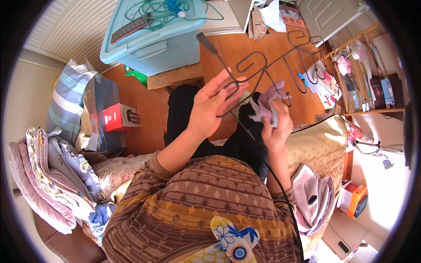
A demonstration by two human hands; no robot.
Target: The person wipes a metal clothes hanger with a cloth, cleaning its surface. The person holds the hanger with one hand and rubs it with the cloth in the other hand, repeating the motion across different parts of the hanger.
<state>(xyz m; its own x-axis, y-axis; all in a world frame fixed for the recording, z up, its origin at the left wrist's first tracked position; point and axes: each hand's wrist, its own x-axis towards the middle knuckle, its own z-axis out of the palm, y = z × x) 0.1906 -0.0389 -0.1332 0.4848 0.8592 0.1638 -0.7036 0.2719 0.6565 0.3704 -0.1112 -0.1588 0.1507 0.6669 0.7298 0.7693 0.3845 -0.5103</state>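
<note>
A dark metal wire rack with curled loops and hooks (265,69) lies aslant in front of me, above my knees. My left hand (213,102) is at its near-left end, fingers spread and the thumb by a wire loop; whether it bears the rack's weight is unclear. In my right hand (278,125) is a crumpled pinkish-purple cloth (270,100) with a greyish-white part, bunched against a hooked wire end of the rack. The rack's far end reaches towards the upper right.
A light-blue lidded plastic box (164,56) stands ahead on a wooden stool (176,77), green cord on its lid. A red-and-white carton (121,117) is at left, folded bedding (56,184) nearer. At right are a wooden shelf (375,111) and a cloth-covered surface (315,144).
</note>
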